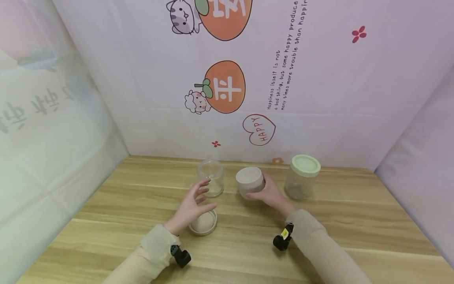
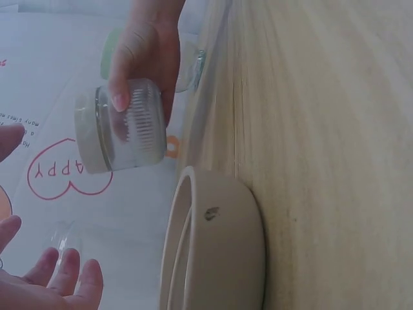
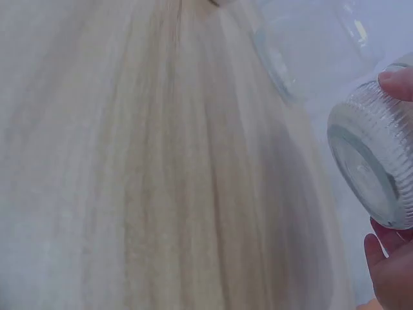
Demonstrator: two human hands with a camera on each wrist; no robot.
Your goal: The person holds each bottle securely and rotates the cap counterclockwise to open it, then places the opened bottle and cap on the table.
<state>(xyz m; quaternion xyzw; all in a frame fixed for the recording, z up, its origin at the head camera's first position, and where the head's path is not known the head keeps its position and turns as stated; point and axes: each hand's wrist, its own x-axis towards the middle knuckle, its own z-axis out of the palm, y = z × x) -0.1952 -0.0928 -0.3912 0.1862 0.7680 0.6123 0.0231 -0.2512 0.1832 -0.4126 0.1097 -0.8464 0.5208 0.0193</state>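
My right hand (image 1: 270,193) grips a small ribbed glass jar (image 2: 143,129) with a pale beige lid (image 1: 249,175). In the right wrist view the bottom of this jar (image 3: 364,169) shows, tilted and raised off the table. My left hand (image 1: 191,207) has its fingers spread and holds nothing. Just below it, a beige lid (image 2: 226,248) lies upturned on the table, partly hidden by that hand in the head view. Beyond the left fingertips stands a clear glass jar (image 1: 217,187) with no lid on it.
To the right of the right hand stands a taller glass jar (image 1: 298,187) with a light green lid (image 1: 306,165). The wooden table (image 1: 241,248) ends at a printed white cloth backdrop (image 1: 159,130), with more cloth at both sides.
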